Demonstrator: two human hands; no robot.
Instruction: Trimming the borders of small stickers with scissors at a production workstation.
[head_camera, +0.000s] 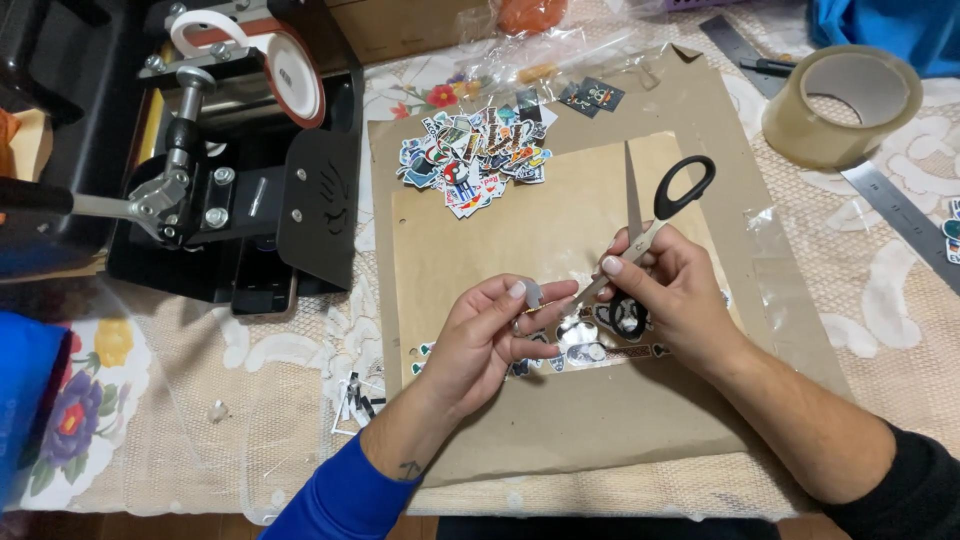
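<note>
Brown paper (520, 240) over the lace-covered table carries a pile of cut stickers (475, 155) — while the left hand (490, 335) pinches a small sticker piece (535, 295) and the right hand (665, 290) grips open scissors (650, 215) — an uncut sticker strip (590, 350) waits beneath.

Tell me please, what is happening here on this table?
A person is cutting out stickers. The right hand holds black-handled scissors, blades open, at a small piece pinched in the left hand. A pile of cut stickers lies on brown paper. A roll of clear tape and a black press machine stand nearby.
</note>
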